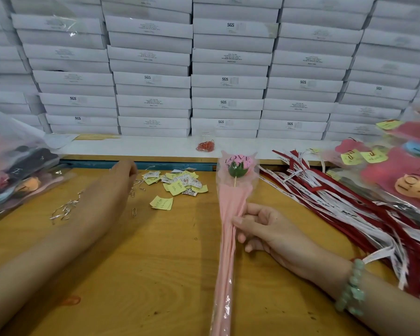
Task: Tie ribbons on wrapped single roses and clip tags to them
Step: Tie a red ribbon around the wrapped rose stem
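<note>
Pink-wrapped single rose in a clear plastic sleeve lies on our yellow-brown wooden table, its long axis running almost straight away from us, with the bloom at the far end and the tail of the wrap near the bottom edge. Our right hand comes in from the right and grips the wrap about halfway along, fingers curled round it. Our left hand is well apart to the left, reaching toward the loose silver paper clips and the heap of small yellow paper tags; its fingers look curled, but we cannot tell whether they hold anything. We see no ribbon on the rose yet. The long red and white printed ribbons lie to the right, nearer our busy right hand, so we judge the left must cross over the stem to fetch one.
</note>
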Action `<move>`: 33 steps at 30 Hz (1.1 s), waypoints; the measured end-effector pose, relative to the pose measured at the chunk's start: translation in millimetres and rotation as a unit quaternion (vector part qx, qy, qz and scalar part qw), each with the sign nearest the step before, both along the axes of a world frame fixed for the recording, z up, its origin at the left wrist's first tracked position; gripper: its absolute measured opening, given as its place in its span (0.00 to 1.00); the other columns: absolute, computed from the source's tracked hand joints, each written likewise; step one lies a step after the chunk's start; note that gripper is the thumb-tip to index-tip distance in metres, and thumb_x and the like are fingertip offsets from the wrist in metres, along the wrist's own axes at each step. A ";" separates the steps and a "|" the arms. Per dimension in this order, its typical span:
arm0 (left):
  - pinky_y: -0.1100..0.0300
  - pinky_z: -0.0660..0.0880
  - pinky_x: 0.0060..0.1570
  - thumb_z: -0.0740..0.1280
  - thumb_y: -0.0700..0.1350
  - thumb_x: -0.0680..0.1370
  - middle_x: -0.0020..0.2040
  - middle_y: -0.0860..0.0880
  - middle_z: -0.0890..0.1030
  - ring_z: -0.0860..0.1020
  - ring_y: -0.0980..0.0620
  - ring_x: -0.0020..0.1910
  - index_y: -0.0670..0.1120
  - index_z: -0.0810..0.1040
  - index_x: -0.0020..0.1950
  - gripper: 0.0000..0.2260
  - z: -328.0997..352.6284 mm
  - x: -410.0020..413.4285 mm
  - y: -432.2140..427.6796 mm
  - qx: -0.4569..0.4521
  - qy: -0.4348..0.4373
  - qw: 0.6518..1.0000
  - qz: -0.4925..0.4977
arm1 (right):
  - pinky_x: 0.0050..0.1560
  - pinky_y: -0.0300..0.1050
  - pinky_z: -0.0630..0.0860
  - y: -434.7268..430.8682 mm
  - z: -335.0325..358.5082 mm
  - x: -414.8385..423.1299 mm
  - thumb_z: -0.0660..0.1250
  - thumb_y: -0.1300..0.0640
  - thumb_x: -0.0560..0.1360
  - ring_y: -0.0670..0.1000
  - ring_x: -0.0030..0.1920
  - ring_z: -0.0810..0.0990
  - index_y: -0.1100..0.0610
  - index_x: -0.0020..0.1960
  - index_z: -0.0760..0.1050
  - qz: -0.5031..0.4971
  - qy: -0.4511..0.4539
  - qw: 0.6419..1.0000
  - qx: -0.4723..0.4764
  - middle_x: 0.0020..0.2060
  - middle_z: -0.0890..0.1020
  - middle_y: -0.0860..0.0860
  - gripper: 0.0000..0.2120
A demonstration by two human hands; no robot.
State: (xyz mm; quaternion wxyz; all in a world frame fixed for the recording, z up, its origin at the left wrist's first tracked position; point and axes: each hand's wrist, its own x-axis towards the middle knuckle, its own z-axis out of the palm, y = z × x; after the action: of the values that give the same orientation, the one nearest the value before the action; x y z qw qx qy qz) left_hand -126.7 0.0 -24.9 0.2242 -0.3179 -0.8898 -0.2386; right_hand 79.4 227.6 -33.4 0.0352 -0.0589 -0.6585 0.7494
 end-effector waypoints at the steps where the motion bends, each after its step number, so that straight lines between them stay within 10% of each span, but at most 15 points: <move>1: 0.56 0.66 0.27 0.57 0.44 0.83 0.36 0.52 0.75 0.73 0.51 0.32 0.56 0.63 0.43 0.10 6.4 9.6 5.8 0.043 -0.034 0.998 -0.021 | 0.31 0.34 0.77 0.1 -0.2 -0.1 0.70 0.57 0.72 0.44 0.33 0.80 0.65 0.57 0.76 0.002 0.000 1.000 -0.001 0.34 0.80 0.52 0.17; 5: 0.62 0.71 0.34 0.59 0.47 0.80 0.36 0.54 0.77 0.76 0.56 0.38 0.58 0.67 0.45 0.07 28.0 68.4 27.3 0.135 -0.086 0.967 -0.197 | 0.32 0.34 0.78 0.3 -0.7 0.1 0.70 0.57 0.72 0.44 0.34 0.81 0.65 0.57 0.76 0.010 0.002 1.000 -0.004 0.35 0.82 0.52 0.17; 11: 0.63 0.74 0.41 0.65 0.42 0.79 0.45 0.58 0.77 0.78 0.56 0.42 0.55 0.74 0.48 0.07 0.6 121.8 43.5 0.043 -0.113 0.926 -0.357 | 0.31 0.34 0.78 -0.6 -1.8 -1.2 0.70 0.58 0.71 0.45 0.35 0.81 0.67 0.57 0.75 0.004 0.003 1.000 -0.006 0.37 0.82 0.55 0.18; 33: 0.71 0.73 0.40 0.65 0.45 0.80 0.45 0.58 0.76 0.79 0.56 0.38 0.56 0.77 0.53 0.06 -14.2 112.1 42.9 0.159 -0.087 0.921 -0.345 | 0.35 0.37 0.80 2.2 1.9 0.8 0.68 0.59 0.72 0.47 0.42 0.81 0.66 0.63 0.73 0.035 0.008 0.999 -0.013 0.45 0.81 0.56 0.21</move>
State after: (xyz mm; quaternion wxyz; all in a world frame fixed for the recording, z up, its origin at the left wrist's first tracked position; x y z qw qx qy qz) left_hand -14.5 42.8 -39.1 0.0966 -0.5437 -0.6913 -0.4661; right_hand 80.2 229.8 -31.5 0.0136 -0.0304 -0.6502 0.7591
